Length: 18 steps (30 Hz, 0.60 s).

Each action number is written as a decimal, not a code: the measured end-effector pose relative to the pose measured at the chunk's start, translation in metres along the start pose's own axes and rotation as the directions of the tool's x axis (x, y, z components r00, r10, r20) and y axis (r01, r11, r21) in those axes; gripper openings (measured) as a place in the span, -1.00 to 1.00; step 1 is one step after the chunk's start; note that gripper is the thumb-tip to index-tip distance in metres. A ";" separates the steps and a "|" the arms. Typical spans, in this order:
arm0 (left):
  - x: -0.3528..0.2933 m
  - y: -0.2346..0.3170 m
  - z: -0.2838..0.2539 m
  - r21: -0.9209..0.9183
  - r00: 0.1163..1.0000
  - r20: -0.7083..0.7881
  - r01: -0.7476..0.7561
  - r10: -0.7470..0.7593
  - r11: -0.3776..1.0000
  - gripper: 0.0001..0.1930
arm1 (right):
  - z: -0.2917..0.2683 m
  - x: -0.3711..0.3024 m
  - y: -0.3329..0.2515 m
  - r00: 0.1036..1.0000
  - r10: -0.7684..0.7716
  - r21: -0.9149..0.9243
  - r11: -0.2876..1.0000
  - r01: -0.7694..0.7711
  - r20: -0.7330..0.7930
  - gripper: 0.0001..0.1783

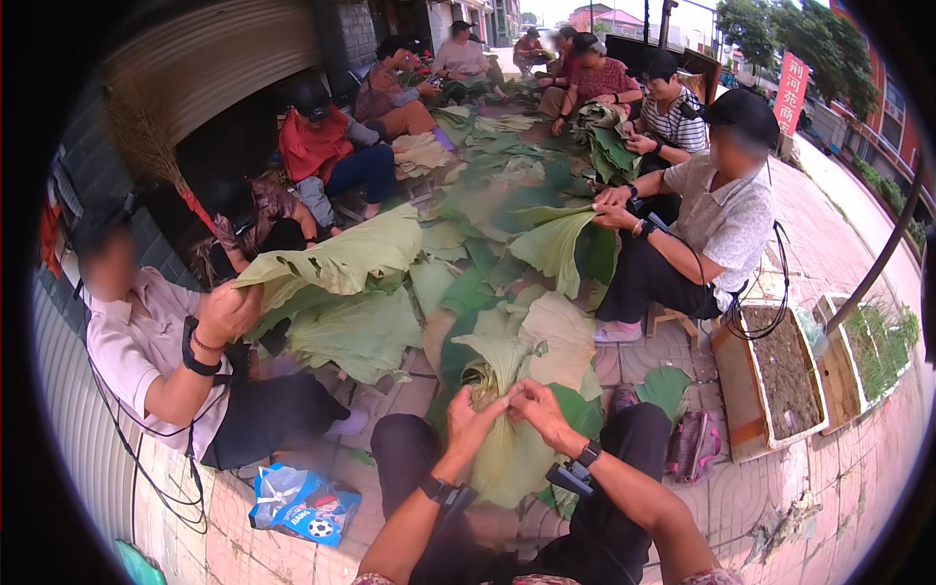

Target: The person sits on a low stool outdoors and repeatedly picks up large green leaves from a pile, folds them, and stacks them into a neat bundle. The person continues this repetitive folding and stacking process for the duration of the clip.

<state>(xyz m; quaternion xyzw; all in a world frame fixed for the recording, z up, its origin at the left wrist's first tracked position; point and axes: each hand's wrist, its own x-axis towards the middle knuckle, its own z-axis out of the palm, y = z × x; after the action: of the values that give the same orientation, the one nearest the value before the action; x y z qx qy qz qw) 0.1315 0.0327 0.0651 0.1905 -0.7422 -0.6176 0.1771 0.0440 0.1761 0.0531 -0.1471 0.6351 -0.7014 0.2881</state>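
Observation:
Between my knees I hold a large pale green lotus leaf (514,466), gathered into folds at its middle. My left hand (470,425) is closed on the bunched part, thumb and fingers pinching it. Right beside it, my right hand (539,410) pinches the same folds, the two hands almost touching. Part of the leaf fans out above my fingers and the rest hangs down over my lap. Just beyond my hands, dried tan leaves (558,331) lie on the pile of green lotus leaves (468,292).
Co-workers sit around the pile; one at left holds up a leaf (341,255), another at right handles a leaf (556,255). A blue bag (304,504) lies left of my legs. A purple bag (693,447) and soil-filled planter boxes (777,370) stand at right.

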 end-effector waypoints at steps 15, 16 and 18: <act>0.004 -0.011 -0.003 -0.101 0.995 -0.087 -0.049 0.041 0.994 -0.61 | 0.003 0.000 0.011 0.982 -0.187 -0.294 0.938 0.185 0.024 -0.64; 0.003 -0.009 -0.003 -0.115 0.996 -0.078 -0.046 0.037 0.992 -0.61 | 0.004 -0.003 0.009 0.980 -0.197 -0.324 0.927 0.190 0.012 -0.64; 0.001 -0.007 -0.002 -0.116 0.998 -0.053 -0.037 0.031 0.993 -0.61 | 0.006 -0.011 0.005 0.976 -0.218 -0.386 0.901 0.198 -0.010 -0.64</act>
<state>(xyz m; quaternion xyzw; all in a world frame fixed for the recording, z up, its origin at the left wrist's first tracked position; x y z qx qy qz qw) 0.1320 0.0296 0.0588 0.1828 -0.7032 -0.6518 0.2174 0.0573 0.1779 0.0510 -0.2489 0.7477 -0.5944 0.1606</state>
